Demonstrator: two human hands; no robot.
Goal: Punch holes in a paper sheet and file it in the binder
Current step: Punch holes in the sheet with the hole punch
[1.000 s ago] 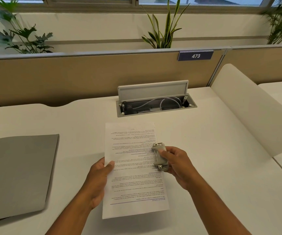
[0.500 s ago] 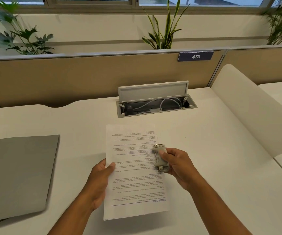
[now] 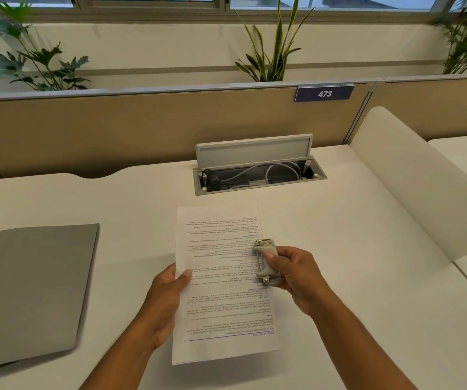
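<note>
The paper sheet is being held over the desk. The left hand is pinching its left edge, and the right hand is curling round the hole punch on its right edge. Since a second ago, everything is staying put.

white desk, white sheet w/ black print + blue rule, grey folder, pale grey punch, navy 473 tag
</note>
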